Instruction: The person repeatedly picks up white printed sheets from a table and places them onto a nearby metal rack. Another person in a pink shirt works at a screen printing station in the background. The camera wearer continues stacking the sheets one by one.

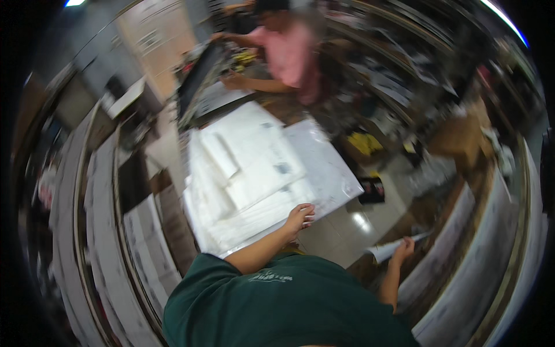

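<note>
Stacked white plastic sheets or bags [254,156] cover the worktable in front of me, with a folded piece lying on top. My left hand [300,218] is by the near right edge of this stack. Its fingers are loosely curled, and I see nothing in them. Out to the right, over a shelf, my right hand [404,248] is closed on a thin white sheet [385,251]. The sheet's far end is blurred, so I cannot tell if it is paper or plastic.
A co-worker in a pink shirt [286,52] works at the table's far end beside a dark tray [199,72]. Shelves with white sheets [485,260] line the right; racks [104,191] stand left. A cardboard box [457,139] and yellow item [364,143] lie beyond the table.
</note>
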The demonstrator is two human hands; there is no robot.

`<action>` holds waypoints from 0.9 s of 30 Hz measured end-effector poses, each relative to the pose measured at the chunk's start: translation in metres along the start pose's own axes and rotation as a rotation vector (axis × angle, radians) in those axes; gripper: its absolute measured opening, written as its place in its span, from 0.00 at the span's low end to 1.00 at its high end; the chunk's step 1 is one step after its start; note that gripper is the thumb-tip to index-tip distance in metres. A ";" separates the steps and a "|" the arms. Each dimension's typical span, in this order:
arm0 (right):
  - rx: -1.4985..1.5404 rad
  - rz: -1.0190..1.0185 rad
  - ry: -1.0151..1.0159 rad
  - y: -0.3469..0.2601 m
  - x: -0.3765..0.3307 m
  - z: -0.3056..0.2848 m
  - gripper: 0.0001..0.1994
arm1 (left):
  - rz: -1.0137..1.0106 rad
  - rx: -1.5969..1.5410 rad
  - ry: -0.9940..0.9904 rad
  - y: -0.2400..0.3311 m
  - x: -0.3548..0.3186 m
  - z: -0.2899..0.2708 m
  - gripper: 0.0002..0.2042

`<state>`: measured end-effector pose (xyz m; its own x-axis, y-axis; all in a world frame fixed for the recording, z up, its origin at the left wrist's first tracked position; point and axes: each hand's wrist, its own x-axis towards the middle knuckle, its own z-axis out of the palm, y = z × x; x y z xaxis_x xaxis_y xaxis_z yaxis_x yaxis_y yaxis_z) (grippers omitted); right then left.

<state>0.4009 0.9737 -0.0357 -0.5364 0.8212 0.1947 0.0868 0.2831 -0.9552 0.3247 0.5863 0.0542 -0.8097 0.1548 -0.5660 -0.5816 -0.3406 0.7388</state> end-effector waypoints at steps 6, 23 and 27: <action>-0.062 0.023 -0.107 -0.044 0.015 0.031 0.04 | 0.093 -0.086 0.067 0.023 0.025 -0.032 0.15; -0.162 -0.042 -0.022 -0.046 0.008 0.013 0.16 | 0.319 -0.616 0.151 0.110 0.143 -0.148 0.31; -0.209 -0.070 -0.016 -0.069 -0.011 0.003 0.18 | 0.390 -0.725 0.166 0.150 0.180 -0.166 0.35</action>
<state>0.3982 0.9436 0.0278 -0.5601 0.7884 0.2543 0.2198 0.4374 -0.8720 0.1050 0.4092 0.0029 -0.8871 -0.2168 -0.4075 -0.0222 -0.8618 0.5068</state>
